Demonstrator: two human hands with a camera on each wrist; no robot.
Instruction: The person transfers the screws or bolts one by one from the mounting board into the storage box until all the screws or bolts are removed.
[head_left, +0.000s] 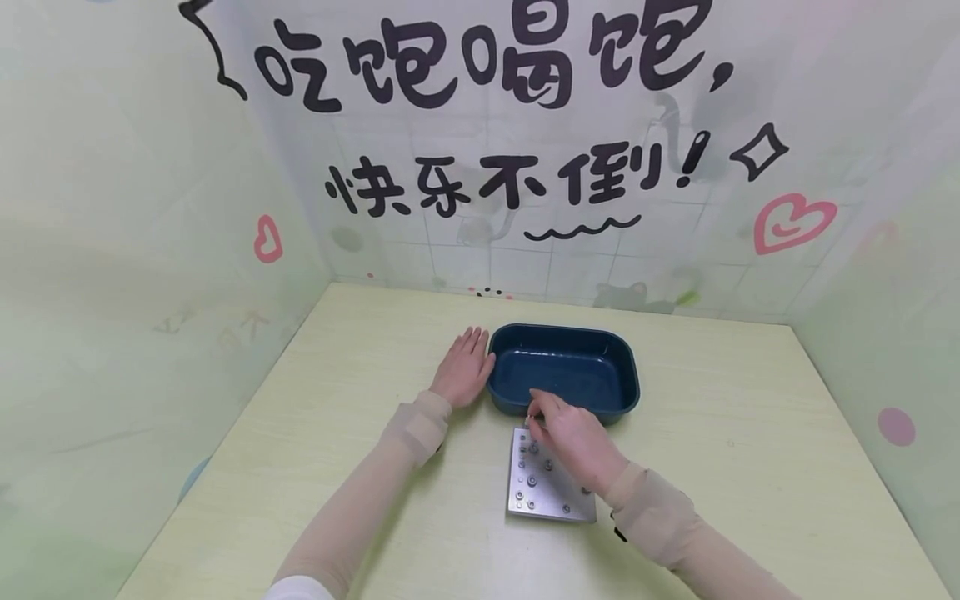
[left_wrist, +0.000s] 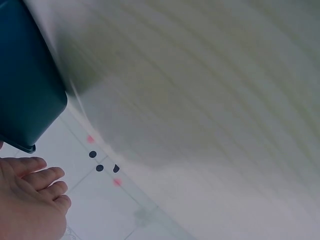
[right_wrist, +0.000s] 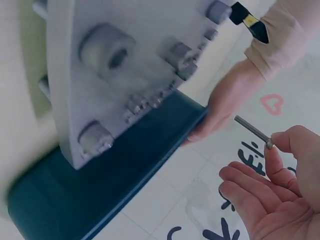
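My right hand (head_left: 576, 435) pinches a thin metal screw (right_wrist: 252, 131) between thumb and index finger. The screw's small head sits at the fingertips and its shank points away; the other fingers spread loosely. Below that hand lies a flat metal plate (head_left: 551, 493), with several socket-head screws (right_wrist: 106, 50) of different sizes standing in it. Just beyond the plate is a dark blue tray (head_left: 573, 375) with rounded corners, whose visible floor is bare. Fingers fairly straight, my left hand (head_left: 462, 367) rests beside the tray's left wall, fingertips right at the rim.
A pale wood-grain table (head_left: 750, 467) carries the plate and the tray. Printed curtains (head_left: 480, 258) with dark lettering and pink hearts rise along the back and both sides. Both forearms wear beige sleeves (head_left: 367, 492).
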